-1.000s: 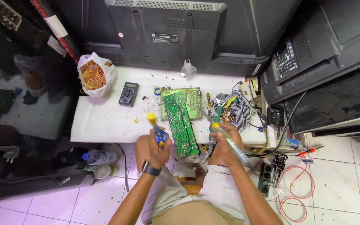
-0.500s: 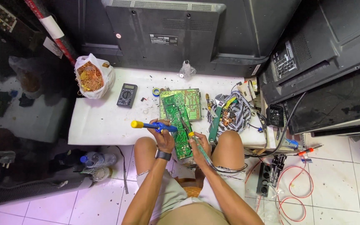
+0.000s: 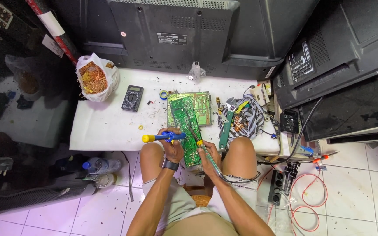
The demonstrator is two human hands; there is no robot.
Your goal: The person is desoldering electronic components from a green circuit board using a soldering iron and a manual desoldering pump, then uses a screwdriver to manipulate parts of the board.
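We see both hands low in the middle of the frame, meeting over the near end of a long green board (image 3: 188, 131). The board's long axis runs from the frame's centre down toward us, tilted a little to the right at the bottom; its near end overhangs the front edge of the white table (image 3: 106, 126) and sits between our knees. A second board (image 3: 200, 101) lies flat under its far end.

The left hand (image 3: 173, 146) is closed around a blue-and-yellow pump (image 3: 162, 137), which lies almost level, its yellow end pointing to the frame's left and its blue end at the board's left edge. The right hand (image 3: 207, 154) is closed pen-fashion on a thin iron (image 3: 196, 137), whose tip slants up and left onto the board's middle strip, while its cord (image 3: 237, 177) trails off to the lower right.

So the work spot lies just above and between the two hands, and the right hand is the nearer, its tool already touching the board. The pump's nose is just beside that spot, on the left.

Room is unequal. To the left the table is bare up to the meter (image 3: 132, 98) and the bag (image 3: 93, 78). To the right a green wrench (image 3: 226, 126) and a tangle of wires (image 3: 246, 116) crowd close to the board's edge.
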